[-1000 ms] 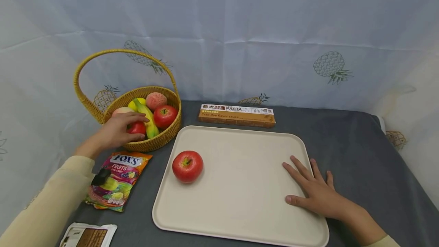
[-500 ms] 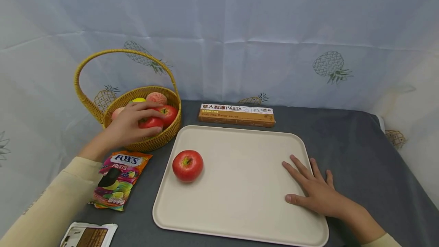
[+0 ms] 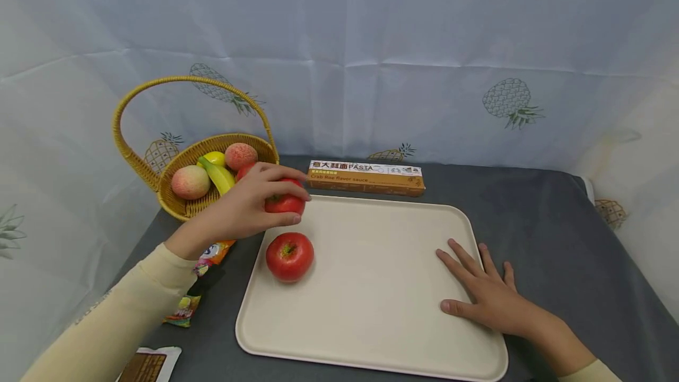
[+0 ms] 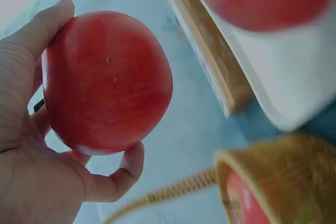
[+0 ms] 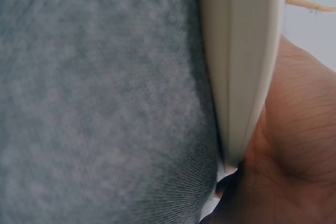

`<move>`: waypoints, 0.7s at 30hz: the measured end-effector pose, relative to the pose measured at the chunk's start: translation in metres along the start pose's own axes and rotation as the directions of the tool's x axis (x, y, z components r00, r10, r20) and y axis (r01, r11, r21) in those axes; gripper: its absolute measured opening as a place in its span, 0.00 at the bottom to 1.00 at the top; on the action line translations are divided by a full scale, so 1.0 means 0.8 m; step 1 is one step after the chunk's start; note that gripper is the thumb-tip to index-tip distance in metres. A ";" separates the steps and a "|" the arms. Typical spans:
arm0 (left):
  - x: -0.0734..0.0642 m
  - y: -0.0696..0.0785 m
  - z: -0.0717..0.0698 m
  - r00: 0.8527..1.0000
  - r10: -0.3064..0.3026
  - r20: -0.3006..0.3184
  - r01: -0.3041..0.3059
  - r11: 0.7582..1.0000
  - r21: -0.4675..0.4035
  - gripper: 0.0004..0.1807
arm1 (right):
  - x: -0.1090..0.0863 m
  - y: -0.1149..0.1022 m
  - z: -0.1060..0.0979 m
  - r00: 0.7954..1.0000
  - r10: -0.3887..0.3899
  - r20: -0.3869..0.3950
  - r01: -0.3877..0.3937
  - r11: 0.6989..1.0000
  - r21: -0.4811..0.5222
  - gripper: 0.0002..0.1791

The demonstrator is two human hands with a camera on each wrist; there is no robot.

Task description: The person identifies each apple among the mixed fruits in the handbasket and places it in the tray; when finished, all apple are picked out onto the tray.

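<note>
My left hand (image 3: 249,202) holds a red apple (image 3: 286,198) above the upper left corner of the beige tray (image 3: 382,270). In the left wrist view, thumb and fingers curve round that apple (image 4: 107,82). A second red apple (image 3: 289,257) lies on the tray's left side, just below the held one. My right hand (image 3: 485,293) rests with spread fingers across the tray's right edge. The wicker basket (image 3: 177,206) at the left contains peaches (image 3: 191,182), a banana (image 3: 218,177), a yellow fruit (image 3: 214,158) and another red apple (image 3: 245,170), partly hidden by my left hand.
A pasta box (image 3: 366,178) lies behind the tray, near the curtain. Under my left forearm a candy bag (image 3: 212,255) is mostly covered. A white and brown packet (image 3: 151,365) sits at the lower left. The basket's tall handle (image 3: 193,79) arches above its fruit.
My left hand has taken a red apple out of the basket and carried it right, over the tray's corner. The right hand has stayed in place on the tray's edge.
</note>
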State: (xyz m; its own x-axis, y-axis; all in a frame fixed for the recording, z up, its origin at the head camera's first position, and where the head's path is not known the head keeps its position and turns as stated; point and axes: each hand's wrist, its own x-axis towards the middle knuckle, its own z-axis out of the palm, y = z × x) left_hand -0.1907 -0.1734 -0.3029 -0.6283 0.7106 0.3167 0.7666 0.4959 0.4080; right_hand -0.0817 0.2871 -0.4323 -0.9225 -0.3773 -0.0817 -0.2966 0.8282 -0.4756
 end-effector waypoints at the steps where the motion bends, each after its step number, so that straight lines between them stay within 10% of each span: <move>1: 0.005 0.004 0.005 1.000 0.016 0.002 -0.016 1.000 -0.012 0.18 | 0.000 0.000 0.000 1.000 -0.001 0.000 0.001 1.000 -0.003 0.48; 21: 0.054 0.065 0.119 0.972 0.068 0.225 -0.046 0.994 -0.100 0.13 | 0.001 -0.002 -0.002 1.000 -0.004 0.002 0.004 1.000 -0.011 0.49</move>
State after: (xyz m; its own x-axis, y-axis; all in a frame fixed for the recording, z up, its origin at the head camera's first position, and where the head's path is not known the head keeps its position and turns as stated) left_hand -0.1658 -0.0695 -0.3493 -0.5289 0.8367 0.1423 0.7774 0.4103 0.4766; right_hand -0.0826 0.2861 -0.4300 -0.9207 -0.3816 -0.0819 -0.3030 0.8312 -0.4662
